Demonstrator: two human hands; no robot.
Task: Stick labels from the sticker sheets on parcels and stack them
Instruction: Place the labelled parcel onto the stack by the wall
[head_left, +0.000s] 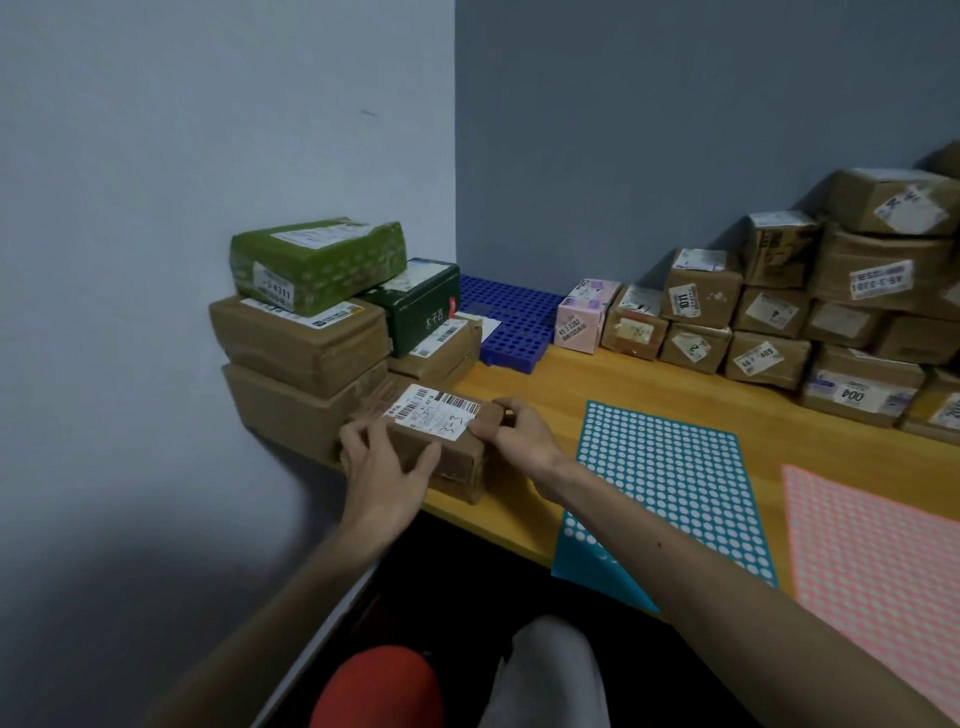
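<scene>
Head-worn camera view.
Faces forward and down, close over the parcel (437, 418) my left hand (384, 462) and right hand (519, 434) hold.

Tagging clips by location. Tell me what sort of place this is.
Likely a parcel sorting room: labelled cardboard parcels stacked against the wall, a teal sticker sheet on the wooden counter, and a brown parcel held by the left hand and right hand.

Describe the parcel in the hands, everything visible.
The parcel is a brown cardboard box wrapped in tape, flat at the near left edge of the table beside a stack of boxes. A white label with barcodes and handwriting sits on its top. The left hand holds its near corner, the right hand its right end.
</scene>
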